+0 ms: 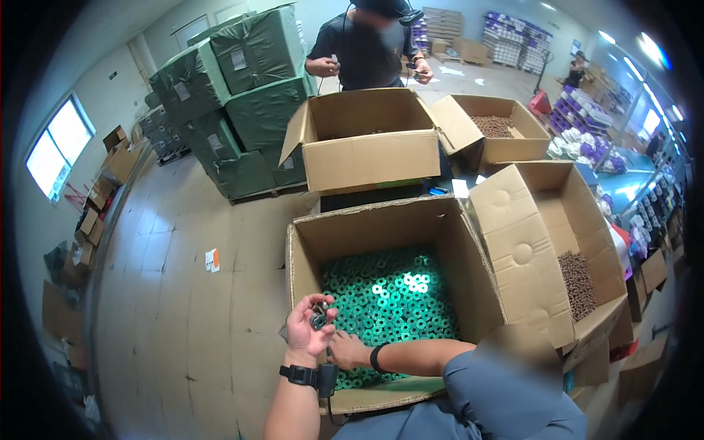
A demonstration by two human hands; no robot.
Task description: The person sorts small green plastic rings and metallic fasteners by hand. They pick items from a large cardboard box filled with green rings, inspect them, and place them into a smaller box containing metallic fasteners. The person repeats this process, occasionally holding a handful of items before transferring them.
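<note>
My left hand (309,325) is raised over the left wall of a large cardboard box (381,220), palm up and fingers curled. In it sit a small dark ring-shaped part (317,320) and something thin and brownish, too small to name. Many small shiny green rings (389,293), each with a hole in the middle, cover the bottom of this box. My right hand (348,350) reaches across to the box's left side, low over the rings, close to my left wrist. Its fingertips are partly hidden, so what they touch does not show.
On the right stands an open carton (579,213) with small brown pieces (577,286). Two more open cartons (370,154) (513,150) lie ahead, with a person (367,48) behind them. Green-wrapped stacks (235,103) rise at the far left.
</note>
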